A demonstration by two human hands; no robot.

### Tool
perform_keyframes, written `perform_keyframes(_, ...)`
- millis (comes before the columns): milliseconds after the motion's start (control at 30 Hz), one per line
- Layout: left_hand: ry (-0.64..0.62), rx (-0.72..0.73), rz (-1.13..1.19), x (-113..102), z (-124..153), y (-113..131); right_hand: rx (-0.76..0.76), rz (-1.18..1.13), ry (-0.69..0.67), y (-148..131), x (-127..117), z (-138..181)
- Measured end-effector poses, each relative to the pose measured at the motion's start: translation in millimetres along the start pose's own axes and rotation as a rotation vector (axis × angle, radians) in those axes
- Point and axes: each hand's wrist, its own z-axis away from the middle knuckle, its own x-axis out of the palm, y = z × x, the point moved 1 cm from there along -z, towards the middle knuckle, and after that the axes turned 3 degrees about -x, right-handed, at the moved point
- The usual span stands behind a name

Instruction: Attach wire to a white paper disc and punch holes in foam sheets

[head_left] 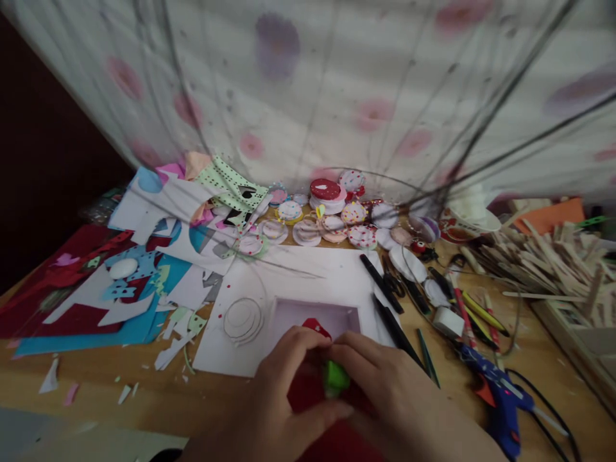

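Note:
Both hands meet low in the middle of the view, close in front of the body. My left hand (pixel 283 378) is closed, its thumb and forefinger curled around a small bright green craft punch (pixel 335 377). From the other side, my right hand (pixel 380 378) grips the same punch with bent fingers. A piece of red paper (pixel 316 326) pokes up beyond the fingertips; which fingers hold it is hidden. Just behind the hands lies a shallow white box (pixel 315 309) on a white sheet (pixel 298 269) with pencilled circles and tiny red dots.
Paper scraps (pixel 158 256) cover the left. Decorated round pieces (pixel 332 218) line the back before a flowered curtain (pixel 308 83). At right are black pens (pixel 394 327), yellow-handled pliers (pixel 481 314), a blue glue gun (pixel 500 391) with its cord, and wooden sticks (pixel 553 263). Dark cords hang across the view.

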Motion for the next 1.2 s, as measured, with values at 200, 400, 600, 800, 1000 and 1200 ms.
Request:
perform_keyframes(200, 0.001, -0.186, 0.535, -8, 0, -13, 0.011, -0.088, -0.011, 3, 5, -7)
perform_keyframes(400, 0.113, -0.335, 0.917, -36, -6, -23, 0.102, -0.371, 0.084, 23, 15, 3)
perform_keyframes(600, 0.084, -0.330, 0.835, -47, -24, -30, 0.144, -0.450, 0.222, 32, 12, 6)
perform_keyframes(800, -0.059, -0.365, 0.774, -41, -33, -27, 0.076, -0.512, 0.210, 28, 6, -5)
perform_keyframes(1000, -0.056, -0.363, 0.779, -42, -38, -30, 0.028, -0.533, 0.198, 30, 4, -8)
perform_keyframes(1200, -0.117, -0.389, 0.777, -43, -39, -30, 0.037, -0.518, 0.145, 31, 4, -9)
